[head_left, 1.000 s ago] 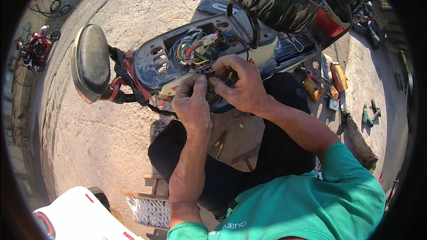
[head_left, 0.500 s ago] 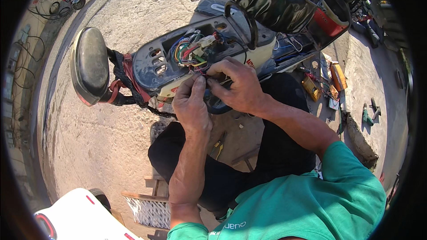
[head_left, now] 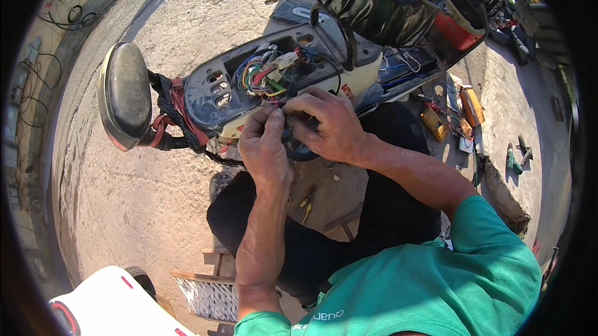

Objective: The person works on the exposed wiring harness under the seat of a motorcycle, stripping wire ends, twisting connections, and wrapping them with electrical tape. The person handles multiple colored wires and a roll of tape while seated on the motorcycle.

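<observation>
My left hand (head_left: 266, 152) and my right hand (head_left: 333, 125) meet at the near edge of a scooter's footboard (head_left: 205, 90). Thumb and fingers of both are pinched together around thin wires, whose ends are hidden by the fingertips. Those wires come from a tangled bundle of coloured wires (head_left: 261, 74) rising out of an opening in the footboard. A pale connector plug (head_left: 285, 60) sits on top of the bundle. Just right of my right hand is the scooter's cream side panel (head_left: 358, 80).
A black seat (head_left: 367, 5) stands raised at the far side. At left is an oval padded part (head_left: 126, 94) on straps. Yellow-handled pliers (head_left: 303, 210) lie between my legs. A yellow meter (head_left: 435, 124) and green-handled tool (head_left: 512, 160) lie right; a woven stool (head_left: 205, 295) is lower left.
My right fingers have closed in on my left fingertips, and both hands have shifted slightly left. The person and red vehicle at the far upper left have gone from view.
</observation>
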Tool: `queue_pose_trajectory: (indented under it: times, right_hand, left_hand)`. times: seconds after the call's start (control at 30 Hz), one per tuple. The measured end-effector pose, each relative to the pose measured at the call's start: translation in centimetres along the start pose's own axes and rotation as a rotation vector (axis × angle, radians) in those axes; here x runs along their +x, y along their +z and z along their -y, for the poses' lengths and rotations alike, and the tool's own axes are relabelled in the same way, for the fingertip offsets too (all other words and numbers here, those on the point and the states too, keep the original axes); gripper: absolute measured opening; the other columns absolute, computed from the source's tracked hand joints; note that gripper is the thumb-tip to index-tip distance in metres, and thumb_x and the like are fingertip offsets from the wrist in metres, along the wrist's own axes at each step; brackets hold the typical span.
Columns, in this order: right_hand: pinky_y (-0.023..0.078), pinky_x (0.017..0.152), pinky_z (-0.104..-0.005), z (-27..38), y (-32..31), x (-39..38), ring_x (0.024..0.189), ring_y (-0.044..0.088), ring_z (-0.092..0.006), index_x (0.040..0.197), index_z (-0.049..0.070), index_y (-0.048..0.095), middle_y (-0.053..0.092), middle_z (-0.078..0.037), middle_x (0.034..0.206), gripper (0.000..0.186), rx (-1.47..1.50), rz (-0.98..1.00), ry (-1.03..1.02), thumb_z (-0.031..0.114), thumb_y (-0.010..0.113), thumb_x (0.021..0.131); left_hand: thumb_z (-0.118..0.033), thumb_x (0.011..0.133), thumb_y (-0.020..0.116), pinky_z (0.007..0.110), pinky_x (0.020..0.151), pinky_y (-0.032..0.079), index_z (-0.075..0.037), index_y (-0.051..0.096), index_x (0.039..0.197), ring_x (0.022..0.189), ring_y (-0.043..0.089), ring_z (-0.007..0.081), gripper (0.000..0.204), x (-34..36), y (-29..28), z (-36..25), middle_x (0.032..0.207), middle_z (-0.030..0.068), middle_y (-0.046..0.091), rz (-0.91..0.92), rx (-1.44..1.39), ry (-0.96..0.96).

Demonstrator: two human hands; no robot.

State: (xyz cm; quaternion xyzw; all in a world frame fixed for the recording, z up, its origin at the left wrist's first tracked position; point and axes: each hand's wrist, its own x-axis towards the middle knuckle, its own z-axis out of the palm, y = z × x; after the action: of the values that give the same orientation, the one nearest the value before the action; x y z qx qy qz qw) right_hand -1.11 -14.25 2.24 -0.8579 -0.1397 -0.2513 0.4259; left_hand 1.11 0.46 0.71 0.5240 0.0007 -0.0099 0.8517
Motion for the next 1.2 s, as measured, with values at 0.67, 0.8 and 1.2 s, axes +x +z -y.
queue_pose_trajectory:
  times: [0.67,0.8,1.2]
  right_hand:
    - [0.055,0.067,-0.0327,0.9,-1.8,3.0,0.078,0.071,-0.0153,0.102,-0.003,0.076,0.074,-0.011,0.09,0.017,0.198,0.187,0.228,0.009,0.079,0.09]
    - [0.053,0.064,-0.034,0.7,-1.6,3.0,0.073,0.069,-0.0168,0.096,-0.001,0.073,0.071,-0.01,0.086,0.015,0.122,0.167,0.117,0.009,0.08,0.087]
    - [0.051,0.062,-0.0401,0.7,-1.1,2.3,0.072,0.066,-0.0282,0.087,0.008,0.065,0.063,-0.006,0.079,0.021,-0.24,-0.039,-0.354,0.006,0.081,0.073]
  left_hand:
    - [-0.005,0.099,0.066,0.024,0.081,0.051,0.001,0.068,0.108,0.085,0.064,0.0095,0.011,0.4,-1.1,0.4,0.097,0.0049,0.07,0.084,-0.123,-0.035]
    - [-0.004,0.098,0.069,0.025,0.083,0.051,0.002,0.068,0.107,0.087,0.063,0.0101,0.011,0.5,-1.2,0.2,0.099,0.0049,0.07,0.076,-0.112,-0.043]
    - [-0.005,0.098,0.069,0.025,0.081,0.049,0.003,0.07,0.101,0.086,0.062,0.0094,0.009,0.5,-1.4,-0.9,0.096,0.0045,0.07,0.117,-0.101,-0.104]
